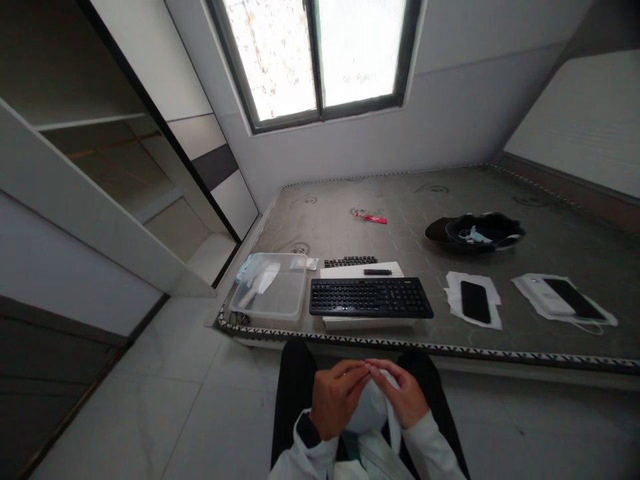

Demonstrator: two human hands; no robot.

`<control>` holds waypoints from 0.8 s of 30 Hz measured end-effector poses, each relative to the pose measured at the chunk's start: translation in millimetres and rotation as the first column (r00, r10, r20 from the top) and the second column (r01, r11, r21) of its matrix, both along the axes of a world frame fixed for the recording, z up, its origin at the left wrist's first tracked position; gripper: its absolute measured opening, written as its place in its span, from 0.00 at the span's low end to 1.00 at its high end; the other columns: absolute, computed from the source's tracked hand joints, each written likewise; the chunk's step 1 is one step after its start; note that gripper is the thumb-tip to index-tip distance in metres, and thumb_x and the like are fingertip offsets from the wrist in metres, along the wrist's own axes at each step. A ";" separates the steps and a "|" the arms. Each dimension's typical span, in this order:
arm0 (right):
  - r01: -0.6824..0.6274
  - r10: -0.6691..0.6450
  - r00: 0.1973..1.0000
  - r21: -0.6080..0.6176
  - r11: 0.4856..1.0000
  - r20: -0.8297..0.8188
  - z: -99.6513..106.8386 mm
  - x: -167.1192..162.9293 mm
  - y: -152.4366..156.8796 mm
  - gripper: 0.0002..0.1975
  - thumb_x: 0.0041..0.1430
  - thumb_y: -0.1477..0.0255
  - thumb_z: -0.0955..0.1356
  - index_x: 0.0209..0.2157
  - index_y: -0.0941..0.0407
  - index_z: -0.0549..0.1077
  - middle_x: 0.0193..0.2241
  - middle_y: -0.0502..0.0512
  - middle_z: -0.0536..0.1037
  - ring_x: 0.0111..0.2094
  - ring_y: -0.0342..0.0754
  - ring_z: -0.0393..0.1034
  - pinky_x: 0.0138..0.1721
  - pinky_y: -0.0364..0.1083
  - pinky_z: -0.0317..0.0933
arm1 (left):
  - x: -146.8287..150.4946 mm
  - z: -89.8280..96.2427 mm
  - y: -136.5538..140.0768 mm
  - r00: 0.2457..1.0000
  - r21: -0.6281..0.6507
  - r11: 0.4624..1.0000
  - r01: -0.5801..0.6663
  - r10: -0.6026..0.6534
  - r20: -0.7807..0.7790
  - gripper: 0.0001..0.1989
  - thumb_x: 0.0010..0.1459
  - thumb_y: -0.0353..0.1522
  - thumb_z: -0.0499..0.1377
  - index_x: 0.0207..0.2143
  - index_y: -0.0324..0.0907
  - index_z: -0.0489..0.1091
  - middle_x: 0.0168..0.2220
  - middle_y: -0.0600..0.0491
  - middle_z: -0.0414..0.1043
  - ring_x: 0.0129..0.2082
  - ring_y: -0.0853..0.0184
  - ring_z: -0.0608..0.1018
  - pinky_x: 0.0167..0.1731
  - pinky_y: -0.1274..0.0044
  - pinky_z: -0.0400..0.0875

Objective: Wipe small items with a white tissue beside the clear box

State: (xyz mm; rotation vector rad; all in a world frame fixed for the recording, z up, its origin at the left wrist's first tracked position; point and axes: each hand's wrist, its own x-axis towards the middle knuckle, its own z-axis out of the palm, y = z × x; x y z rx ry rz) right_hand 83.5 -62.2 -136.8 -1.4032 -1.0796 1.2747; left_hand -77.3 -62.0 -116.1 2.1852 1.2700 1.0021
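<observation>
Above my lap my left hand [336,399] and my right hand [404,395] meet at the fingertips, both closed in a pinch. A thin white cloth or wipe [369,405] hangs down between them, its upper edge held in the fingers. Whether anything small is inside the pinch is hidden. In front of my knees a black keyboard [370,297] rests on a white box or board [340,273] at the mattress edge. Behind it lie a black pen-like stick [377,272] and a row of black keycaps [351,261].
A clear plastic bin [295,293] holding white and blue items stands left on the mattress [325,233]. Rightward lie a phone [475,302] on white paper, another phone [575,298] beside a white case, and a black cap [480,232]. A red packet [373,218] lies farther back.
</observation>
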 end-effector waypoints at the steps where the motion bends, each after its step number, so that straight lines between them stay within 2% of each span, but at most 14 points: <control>1: -0.002 0.002 1.000 -0.007 1.000 -0.001 -2.5 0.2 1.3 0.18 0.45 0.56 0.71 0.32 0.55 0.81 0.34 0.60 0.83 0.40 0.58 0.75 0.45 0.53 0.67 | -0.7 -3.1 1.6 1.000 0.029 0.999 0.022 -0.021 -0.017 0.09 0.60 0.30 0.58 0.42 0.48 0.74 0.40 0.56 0.78 0.38 0.72 0.79 0.39 0.82 0.75; 4: 0.043 -0.044 0.998 -0.034 0.998 -0.037 -9.3 0.2 4.1 0.19 0.45 0.54 0.70 0.32 0.55 0.80 0.34 0.60 0.83 0.40 0.58 0.75 0.46 0.52 0.66 | -3.6 -11.3 9.7 0.999 0.070 0.997 0.033 -0.031 -0.033 0.10 0.59 0.30 0.59 0.43 0.48 0.74 0.41 0.57 0.78 0.38 0.72 0.80 0.38 0.82 0.75; 7: 0.054 -0.059 0.997 -0.096 0.994 -0.056 -16.4 0.9 6.1 0.21 0.47 0.52 0.69 0.32 0.55 0.80 0.31 0.59 0.83 0.38 0.58 0.75 0.44 0.51 0.66 | -10.7 -20.1 28.6 0.999 0.079 0.996 -0.035 0.035 -0.004 0.09 0.59 0.31 0.59 0.42 0.47 0.74 0.40 0.57 0.79 0.39 0.72 0.80 0.40 0.81 0.75; 11: 0.034 -0.040 0.998 -0.140 0.990 -0.042 -25.2 4.3 9.7 0.22 0.47 0.51 0.68 0.30 0.55 0.79 0.28 0.58 0.82 0.36 0.57 0.75 0.41 0.50 0.66 | -28.7 -35.0 76.7 0.984 0.012 0.988 -0.156 0.156 -0.082 0.08 0.60 0.33 0.57 0.41 0.46 0.74 0.41 0.55 0.79 0.41 0.69 0.79 0.44 0.78 0.74; 15: 0.022 -0.030 0.998 -0.164 0.986 -0.048 -30.6 11.6 13.3 0.22 0.46 0.50 0.68 0.29 0.55 0.79 0.27 0.57 0.82 0.33 0.55 0.74 0.36 0.48 0.67 | -46.0 -48.2 135.2 0.954 -0.041 0.965 -0.258 0.247 -0.170 0.08 0.62 0.34 0.54 0.41 0.45 0.72 0.45 0.53 0.77 0.41 0.67 0.79 0.41 0.76 0.73; 20: 0.030 -0.036 0.999 -0.190 0.981 -0.031 -39.8 25.2 13.7 0.22 0.46 0.50 0.68 0.30 0.55 0.79 0.28 0.56 0.82 0.34 0.55 0.74 0.37 0.48 0.66 | -51.5 -57.6 193.5 0.940 -0.071 0.964 -0.257 0.233 -0.249 0.09 0.61 0.35 0.55 0.43 0.46 0.70 0.42 0.55 0.77 0.36 0.68 0.79 0.39 0.77 0.72; 24: 0.084 -0.093 0.995 -0.222 0.971 -0.033 -48.4 32.2 11.1 0.22 0.45 0.50 0.68 0.29 0.55 0.79 0.27 0.55 0.81 0.34 0.55 0.74 0.37 0.48 0.66 | -46.6 -65.4 225.8 0.938 -0.102 0.973 -0.205 0.166 -0.306 0.11 0.59 0.33 0.57 0.45 0.46 0.71 0.45 0.55 0.76 0.44 0.69 0.76 0.46 0.78 0.69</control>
